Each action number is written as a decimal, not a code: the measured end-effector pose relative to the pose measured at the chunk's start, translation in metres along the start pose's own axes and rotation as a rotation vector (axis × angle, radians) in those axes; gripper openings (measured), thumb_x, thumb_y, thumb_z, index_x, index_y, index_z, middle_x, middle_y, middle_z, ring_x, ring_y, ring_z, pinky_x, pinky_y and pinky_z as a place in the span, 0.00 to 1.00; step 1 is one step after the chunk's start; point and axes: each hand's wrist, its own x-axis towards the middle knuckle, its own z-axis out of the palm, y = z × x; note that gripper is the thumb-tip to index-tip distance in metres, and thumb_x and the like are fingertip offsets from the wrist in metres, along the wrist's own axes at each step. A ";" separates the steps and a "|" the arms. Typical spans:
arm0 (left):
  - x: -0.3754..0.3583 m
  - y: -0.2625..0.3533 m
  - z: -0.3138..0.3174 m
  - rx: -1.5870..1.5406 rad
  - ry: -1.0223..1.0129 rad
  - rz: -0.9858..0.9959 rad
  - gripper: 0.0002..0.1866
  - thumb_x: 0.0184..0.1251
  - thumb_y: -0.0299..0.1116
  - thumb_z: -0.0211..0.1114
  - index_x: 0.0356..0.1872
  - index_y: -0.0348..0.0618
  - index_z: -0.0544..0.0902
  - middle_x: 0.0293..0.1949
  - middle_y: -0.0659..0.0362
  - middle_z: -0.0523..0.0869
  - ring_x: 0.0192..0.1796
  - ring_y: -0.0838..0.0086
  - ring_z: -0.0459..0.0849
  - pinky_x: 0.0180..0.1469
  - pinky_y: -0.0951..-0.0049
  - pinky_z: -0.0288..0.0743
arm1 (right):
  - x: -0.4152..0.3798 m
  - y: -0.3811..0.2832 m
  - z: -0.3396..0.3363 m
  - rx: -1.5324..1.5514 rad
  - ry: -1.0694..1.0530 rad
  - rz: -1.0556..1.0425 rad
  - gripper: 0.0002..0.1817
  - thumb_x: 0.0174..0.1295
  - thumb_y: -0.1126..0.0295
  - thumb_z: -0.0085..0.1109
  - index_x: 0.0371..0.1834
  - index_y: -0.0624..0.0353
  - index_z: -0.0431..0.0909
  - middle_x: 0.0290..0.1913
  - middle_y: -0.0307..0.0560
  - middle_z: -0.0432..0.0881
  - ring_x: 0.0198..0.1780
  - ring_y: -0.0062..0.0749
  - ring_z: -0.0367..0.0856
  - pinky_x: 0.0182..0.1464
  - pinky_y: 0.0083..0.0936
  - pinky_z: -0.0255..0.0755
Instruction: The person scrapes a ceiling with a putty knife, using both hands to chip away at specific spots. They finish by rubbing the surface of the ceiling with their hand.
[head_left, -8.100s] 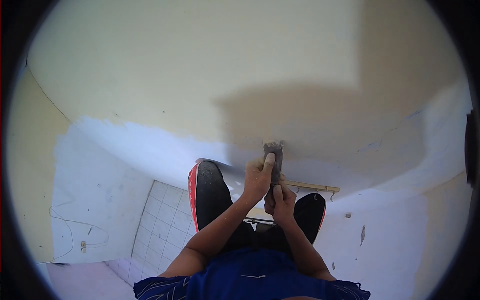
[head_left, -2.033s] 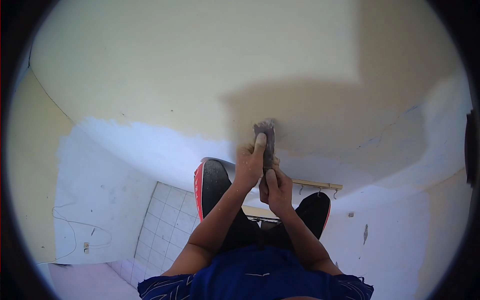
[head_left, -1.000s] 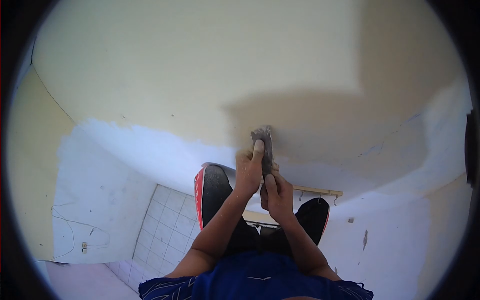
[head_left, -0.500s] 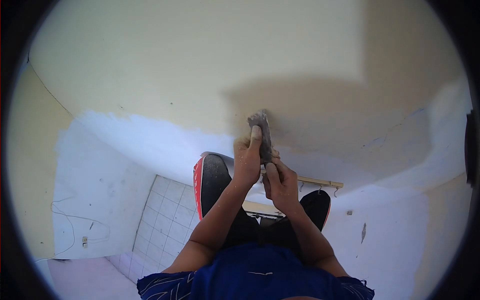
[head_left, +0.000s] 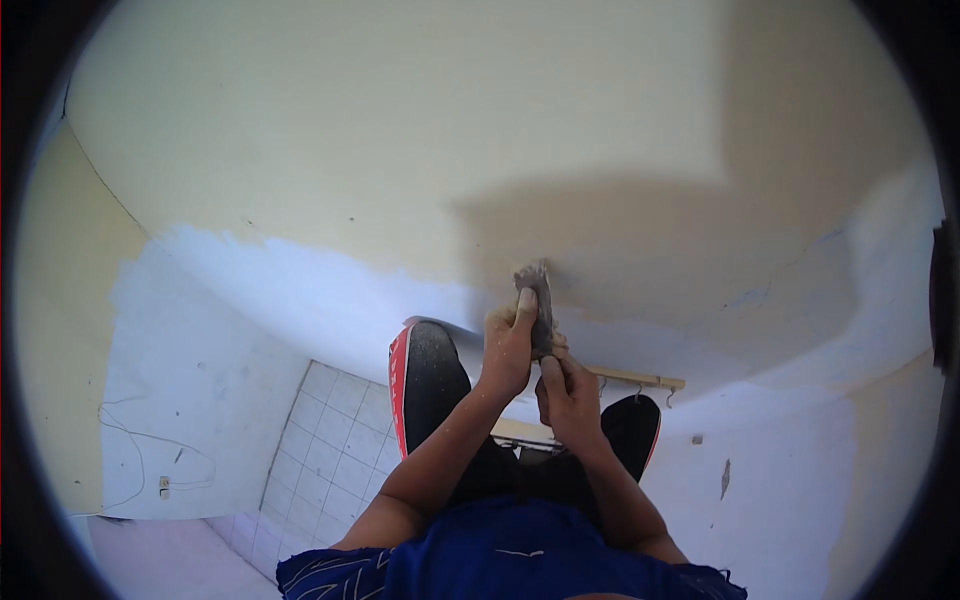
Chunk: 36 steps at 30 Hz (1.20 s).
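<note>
Both hands are closed on a flat, dark grey scraper point(head_left: 543, 318) with pale crumbs along its tip. My left hand point(head_left: 509, 352) wraps it from the left, its dusty thumb pressed along the blade. Lower down, my right hand point(head_left: 573, 398) grips the near end, which its fingers mostly hide. The scraper's tip lies right at the wall point(head_left: 390, 130), in the shadow below the cream paint. Pale dust coats the fingers of both hands.
My dark-trousered knees point(head_left: 440, 365) show below the hands. A wooden rail with hooks point(head_left: 650, 379) is behind my right hand. White floor tiles point(head_left: 335, 420) lie at lower left, near a wall socket point(head_left: 165, 487) with a loose cable. A dark object point(head_left: 942, 300) stands at the right edge.
Both hands and the scraper have moved down and slightly right in the view, back toward my body. The grip is the same.
</note>
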 end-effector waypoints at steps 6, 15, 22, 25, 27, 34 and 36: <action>0.003 0.000 0.000 -0.006 -0.015 0.008 0.24 0.79 0.49 0.52 0.30 0.36 0.77 0.22 0.54 0.82 0.23 0.72 0.84 0.26 0.74 0.80 | 0.004 0.001 0.004 -0.028 0.025 -0.041 0.13 0.76 0.66 0.47 0.48 0.65 0.77 0.17 0.30 0.67 0.16 0.11 0.61 0.18 0.16 0.56; 0.002 0.009 -0.005 -0.126 -0.001 0.010 0.23 0.78 0.48 0.54 0.31 0.35 0.76 0.20 0.52 0.81 0.19 0.64 0.82 0.27 0.67 0.80 | 0.009 0.001 0.015 -0.133 0.066 -0.125 0.14 0.73 0.66 0.53 0.48 0.66 0.80 0.20 0.35 0.71 0.21 0.14 0.66 0.25 0.18 0.61; 0.013 0.008 -0.010 -0.013 -0.031 0.110 0.25 0.78 0.52 0.53 0.30 0.37 0.79 0.23 0.53 0.84 0.23 0.70 0.86 0.27 0.73 0.81 | 0.017 -0.003 0.014 -0.110 0.021 -0.122 0.15 0.75 0.66 0.49 0.52 0.67 0.77 0.17 0.32 0.68 0.17 0.13 0.62 0.20 0.18 0.57; 0.009 0.008 -0.005 -0.082 0.016 0.076 0.24 0.79 0.49 0.52 0.33 0.36 0.77 0.22 0.50 0.83 0.22 0.66 0.85 0.28 0.70 0.81 | 0.019 -0.006 0.002 -0.082 -0.023 -0.161 0.14 0.77 0.65 0.45 0.48 0.66 0.76 0.15 0.32 0.66 0.12 0.13 0.59 0.14 0.16 0.53; 0.000 0.013 -0.004 -0.011 -0.018 0.013 0.22 0.80 0.46 0.51 0.34 0.35 0.78 0.25 0.51 0.84 0.27 0.67 0.87 0.30 0.70 0.82 | 0.012 -0.020 -0.016 0.104 -0.168 0.112 0.13 0.76 0.65 0.49 0.47 0.64 0.77 0.17 0.32 0.67 0.15 0.12 0.60 0.17 0.17 0.54; -0.021 -0.033 -0.027 0.132 -0.037 0.015 0.16 0.79 0.38 0.54 0.42 0.33 0.80 0.36 0.53 0.86 0.36 0.71 0.88 0.43 0.72 0.84 | -0.027 0.024 -0.045 0.213 -0.222 0.338 0.18 0.79 0.58 0.42 0.44 0.62 0.76 0.17 0.31 0.62 0.14 0.12 0.54 0.14 0.15 0.50; -0.021 -0.052 -0.041 0.141 0.041 -0.003 0.17 0.79 0.38 0.54 0.38 0.33 0.81 0.34 0.55 0.86 0.35 0.74 0.87 0.44 0.73 0.83 | -0.042 0.038 -0.056 0.206 -0.225 0.384 0.18 0.79 0.58 0.43 0.46 0.63 0.76 0.17 0.31 0.63 0.14 0.12 0.56 0.14 0.15 0.51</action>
